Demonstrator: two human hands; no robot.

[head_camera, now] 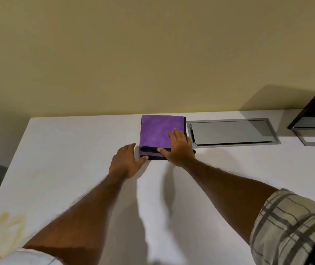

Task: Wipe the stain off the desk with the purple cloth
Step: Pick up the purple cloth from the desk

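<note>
Pickup step. Right hand [178, 148] flat on folded cloth [158, 131], grip released; left hand [127, 162] open beside it. Next: grasp, carry to stain [3, 224] near-left on surface [229, 169].

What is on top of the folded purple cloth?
The right hand lies flat on the folded purple cloth. The cloth beneath the palm is hidden.

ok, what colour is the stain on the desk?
Pale yellowish-brown stain, near-left part of the white desk; head view.
</note>
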